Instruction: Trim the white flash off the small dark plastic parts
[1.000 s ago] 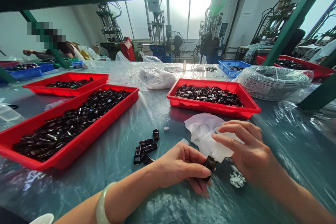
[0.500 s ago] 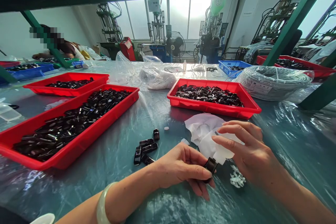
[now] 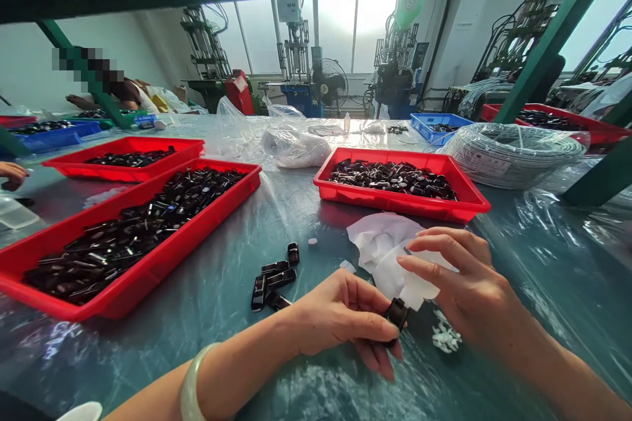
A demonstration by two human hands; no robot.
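Observation:
A small glossy black plastic part (image 3: 396, 313) is pinched between the thumb and fingers of my left hand (image 3: 345, 316). To its right, my right hand (image 3: 467, 276) hovers with fingers spread and bent; its thumb is hidden and nothing shows between the fingers. Behind and partly under that hand lies crumpled white paper (image 3: 382, 243). A little heap of white bits (image 3: 446, 334) sits just below my right palm. Left of my left hand, several similar black parts (image 3: 279, 278) lie loose on the plastic-covered table (image 3: 207, 348). One small white piece (image 3: 313, 241) rests near them.
Red trays full of black parts stand left (image 3: 133, 289) and ahead (image 3: 395, 204), with another red tray (image 3: 123, 174) farther back. A wrapped cable coil (image 3: 513, 154) is at right, beside a green post (image 3: 557, 46). Another person's hand (image 3: 12, 174) shows at the left edge.
Both my hands and the black part stay practically still. Another person's hand has come into view at the left edge, and the person at far left has shifted an arm.

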